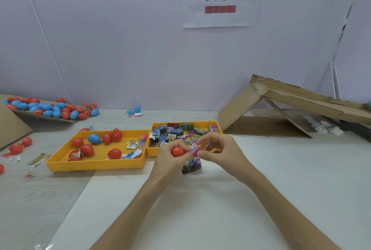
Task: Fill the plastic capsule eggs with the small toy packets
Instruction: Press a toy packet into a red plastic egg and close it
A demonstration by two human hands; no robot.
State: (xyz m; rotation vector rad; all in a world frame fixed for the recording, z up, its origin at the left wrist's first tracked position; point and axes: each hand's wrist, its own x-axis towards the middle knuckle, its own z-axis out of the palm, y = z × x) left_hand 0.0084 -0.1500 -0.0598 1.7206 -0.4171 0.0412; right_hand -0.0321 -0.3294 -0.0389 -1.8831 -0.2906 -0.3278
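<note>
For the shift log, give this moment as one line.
step: filling | left hand: holds red egg | right hand: pinches pink packet beside egg | packet tray: stocked

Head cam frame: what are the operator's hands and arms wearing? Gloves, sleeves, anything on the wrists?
Nothing worn. Left hand and right hand are ungloved, with no rings, watch or wristband visible. Left forearm and right forearm show no sleeve down to the frame's bottom edge. No markings or cables.

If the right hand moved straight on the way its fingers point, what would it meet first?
Probably the red egg held by the left hand. The right hand pinches a pink packet right beside it, though depth is unclear.
</note>
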